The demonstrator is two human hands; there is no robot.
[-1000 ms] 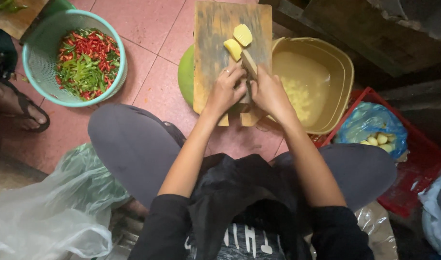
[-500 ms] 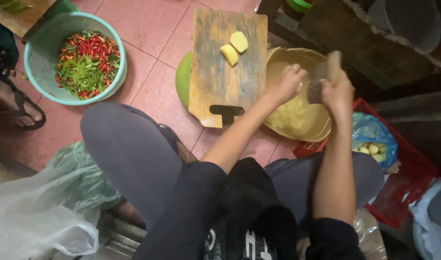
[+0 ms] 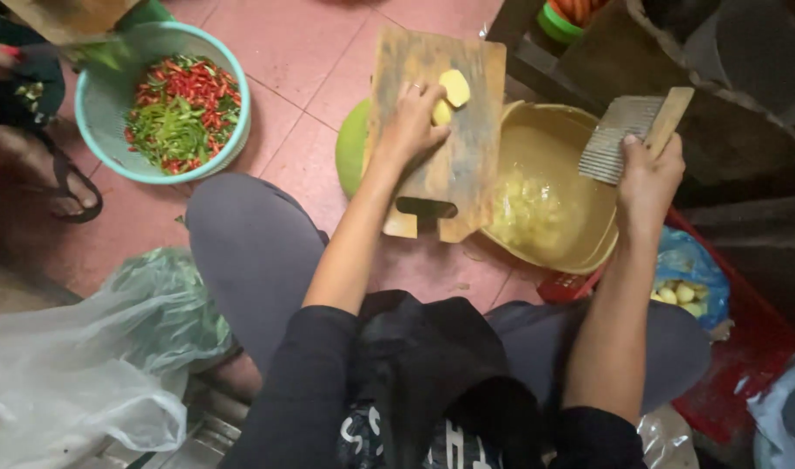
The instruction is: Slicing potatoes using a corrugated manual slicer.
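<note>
On the wooden board [image 3: 467, 148], pale yellow potato chunks [image 3: 454, 87] under left hand [image 3: 410, 126].

Pale yellow potato pieces [image 3: 449, 94] at the left fingers [image 3: 415, 108]; weathered tan cutting board [image 3: 467, 165]; ridged grey crinkle cutter [image 3: 621, 139] by the right fingers [image 3: 649, 161]; yellow basin [image 3: 580, 148]; teal bowl [image 3: 111, 148], red-green chillies [image 3: 180, 113]; pink floor tiles [image 3: 302, 52].

Pink tiled floor [image 3: 302, 52], crowded with kitchen things.
Bearing a teal bowl [image 3: 98, 130] of chopped chillies, a yellow basin [image 3: 580, 130], clear plastic bags [image 3: 67, 382] and a red crate [image 3: 753, 347].
</note>
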